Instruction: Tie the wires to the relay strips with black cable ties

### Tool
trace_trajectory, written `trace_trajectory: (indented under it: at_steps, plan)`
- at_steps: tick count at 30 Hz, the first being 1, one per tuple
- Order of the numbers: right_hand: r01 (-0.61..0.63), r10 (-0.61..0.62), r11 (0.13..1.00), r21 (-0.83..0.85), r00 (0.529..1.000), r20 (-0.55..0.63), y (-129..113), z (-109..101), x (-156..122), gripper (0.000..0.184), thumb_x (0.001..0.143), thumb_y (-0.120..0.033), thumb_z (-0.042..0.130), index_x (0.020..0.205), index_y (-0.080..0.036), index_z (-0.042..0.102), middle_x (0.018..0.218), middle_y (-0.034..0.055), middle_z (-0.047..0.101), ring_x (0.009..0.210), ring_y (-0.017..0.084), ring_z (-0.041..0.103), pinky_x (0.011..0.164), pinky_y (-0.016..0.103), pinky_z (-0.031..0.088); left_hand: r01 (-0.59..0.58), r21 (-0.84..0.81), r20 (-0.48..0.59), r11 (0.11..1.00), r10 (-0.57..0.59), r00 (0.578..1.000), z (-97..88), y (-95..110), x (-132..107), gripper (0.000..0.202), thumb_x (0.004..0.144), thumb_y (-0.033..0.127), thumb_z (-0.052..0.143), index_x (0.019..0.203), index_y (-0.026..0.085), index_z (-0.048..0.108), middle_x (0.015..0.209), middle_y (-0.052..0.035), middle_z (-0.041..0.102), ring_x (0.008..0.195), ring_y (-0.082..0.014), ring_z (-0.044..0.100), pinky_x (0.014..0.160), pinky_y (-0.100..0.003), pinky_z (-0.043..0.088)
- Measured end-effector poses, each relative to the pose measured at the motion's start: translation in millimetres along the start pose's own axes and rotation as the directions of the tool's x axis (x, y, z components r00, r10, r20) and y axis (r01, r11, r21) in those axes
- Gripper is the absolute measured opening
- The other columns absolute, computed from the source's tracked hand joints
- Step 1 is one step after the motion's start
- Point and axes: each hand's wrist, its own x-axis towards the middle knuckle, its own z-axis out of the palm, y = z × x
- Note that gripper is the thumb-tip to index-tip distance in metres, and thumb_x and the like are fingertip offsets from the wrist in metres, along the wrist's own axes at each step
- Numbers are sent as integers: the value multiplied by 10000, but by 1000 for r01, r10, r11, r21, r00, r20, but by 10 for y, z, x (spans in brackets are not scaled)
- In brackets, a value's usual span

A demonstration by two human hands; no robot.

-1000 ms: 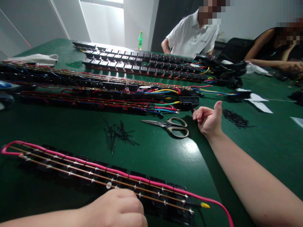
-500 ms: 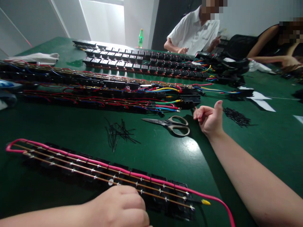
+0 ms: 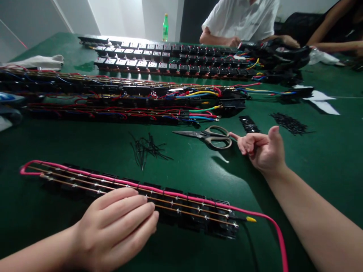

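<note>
My left hand (image 3: 116,223) lies open with its fingers stretched flat across the near black socket strip (image 3: 193,213). The strip carries copper bars and a pink wire (image 3: 279,234) that loops off at the right. My right hand (image 3: 263,149) rests on the green table (image 3: 326,162). It is loosely curled with the thumb up and holds nothing. Its index fingertip reaches to the handle of the grey scissors (image 3: 210,136). A small heap of black cable ties (image 3: 147,149) lies between the scissors and the strip.
Rows of wired socket strips (image 3: 127,102) fill the middle of the table, with more strips (image 3: 170,60) behind them. Black small parts (image 3: 289,122) and white paper (image 3: 320,102) lie at right. A green bottle (image 3: 165,27) stands far back. A person in a white shirt (image 3: 244,19) works opposite.
My left hand has opened from a fist to lie flat on the strip. My right hand has shifted slightly right and stretched its index finger to the scissors. The view has tilted down.
</note>
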Motion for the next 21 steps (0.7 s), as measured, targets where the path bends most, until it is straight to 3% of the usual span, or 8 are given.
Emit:
trace_trajectory:
  at_steps: [5,9,13,17,21]
  plan:
    - [11,-11,1000,-4,999,-34,-62,-25,-260,753,833,-869,413,417,-259,561,364,-25,375,414,163,442,1110,612,405,118,138,103,983,-132,986,49,-57,101,336,942,304,688,1191,80,662,1151,-140,727,1045,-267,674,938,-432,555]
    - [53,-56,998,-42,994,-96,-83,-59,-487,720,867,-826,427,425,-272,555,388,-25,391,421,165,426,1067,593,451,216,116,176,969,-235,956,106,-77,63,346,987,370,616,1214,110,641,1084,-122,728,975,-249,680,851,-392,575]
    - [58,-70,989,-134,993,-94,-73,-100,-730,666,915,-741,453,461,-271,582,431,0,463,453,187,465,772,490,556,255,117,212,960,-275,938,129,-57,32,327,1010,382,578,1215,135,641,1073,-112,722,955,-242,677,825,-379,564]
    - [37,-36,961,-275,999,9,-129,-88,-848,431,888,-581,655,620,-250,716,545,18,593,523,183,526,560,354,467,293,173,241,940,-329,913,138,-36,79,301,1019,371,562,1197,142,640,1085,-119,718,951,-256,677,819,-398,554]
    - [49,20,930,-365,983,182,-260,35,-824,259,828,-516,750,877,-266,799,779,47,732,681,209,644,594,326,497,300,239,238,923,-356,904,159,-33,124,303,1014,363,566,1187,121,624,1072,-139,714,915,-280,672,763,-416,549]
